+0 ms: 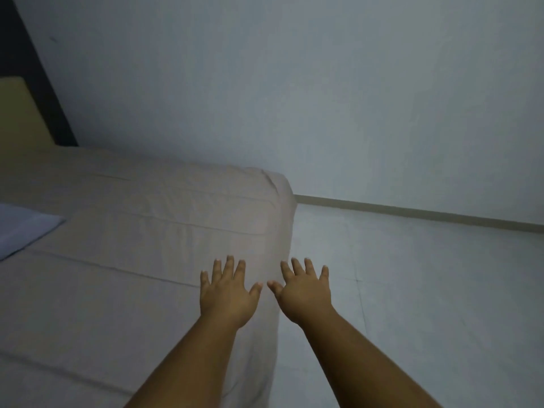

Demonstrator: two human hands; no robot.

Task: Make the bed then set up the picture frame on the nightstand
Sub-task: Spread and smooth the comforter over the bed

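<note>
The bed (123, 231) fills the left and centre, covered by a beige sheet with fold creases running across it. Its far right corner (279, 187) is wrapped smoothly by the sheet. My left hand (226, 293) is stretched out, palm down, fingers spread, over the bed's right edge. My right hand (304, 293) is beside it, also open with fingers apart, past the edge above the floor. Neither hand holds anything. A pale folded cloth or pillow (23, 231) lies on the bed at the far left. No picture frame or nightstand is in view.
A plain pale wall (323, 83) stands behind the bed. Light tiled floor (426, 290) lies to the right, with a skirting strip (412, 213) along the wall. A dark headboard edge (35, 69) and a yellowish panel (20, 113) rise at the upper left.
</note>
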